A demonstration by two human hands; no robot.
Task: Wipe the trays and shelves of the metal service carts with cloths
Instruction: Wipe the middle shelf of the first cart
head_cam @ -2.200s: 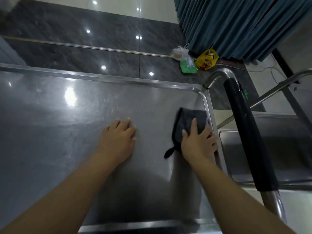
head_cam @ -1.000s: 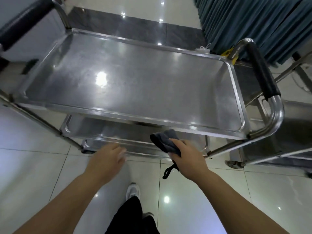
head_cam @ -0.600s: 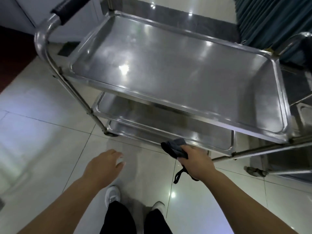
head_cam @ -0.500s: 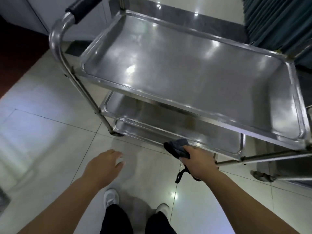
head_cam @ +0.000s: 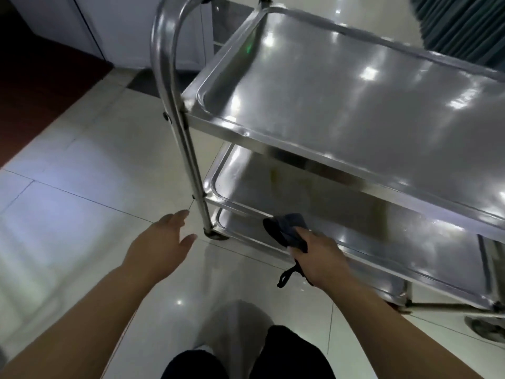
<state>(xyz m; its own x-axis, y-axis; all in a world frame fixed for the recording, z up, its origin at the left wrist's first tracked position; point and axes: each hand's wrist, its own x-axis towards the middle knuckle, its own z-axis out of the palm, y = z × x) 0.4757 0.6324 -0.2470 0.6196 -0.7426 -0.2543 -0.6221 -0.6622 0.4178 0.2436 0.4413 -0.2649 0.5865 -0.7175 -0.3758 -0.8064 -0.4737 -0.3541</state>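
Right hand (head_cam: pixel 319 254) grips a bunched dark grey cloth (head_cam: pixel 287 228), fingers curled round it, with the cloth's thin black loop (head_cam: pixel 289 274) dangling below the hand. Left hand (head_cam: pixel 161 247) holds nothing: fingers loosely spread, hovering over the pale glossy floor tiles (head_cam: pixel 82 187), well apart from the right.

The cloth sits at the front rim of the middle shelf (head_cam: pixel 300 192) of the shiny stainless-steel three-tier service cart (head_cam: pixel 175 110); can't tell if it touches the metal. The cart's top tray (head_cam: pixel 355 99) is above and its bottom shelf (head_cam: pixel 240 228) just left of the cloth. Left hand is near the cart's front leg.

Teal curtain (head_cam: pixel 464 23) top right, black trousers (head_cam: pixel 287 356) at bottom edge.
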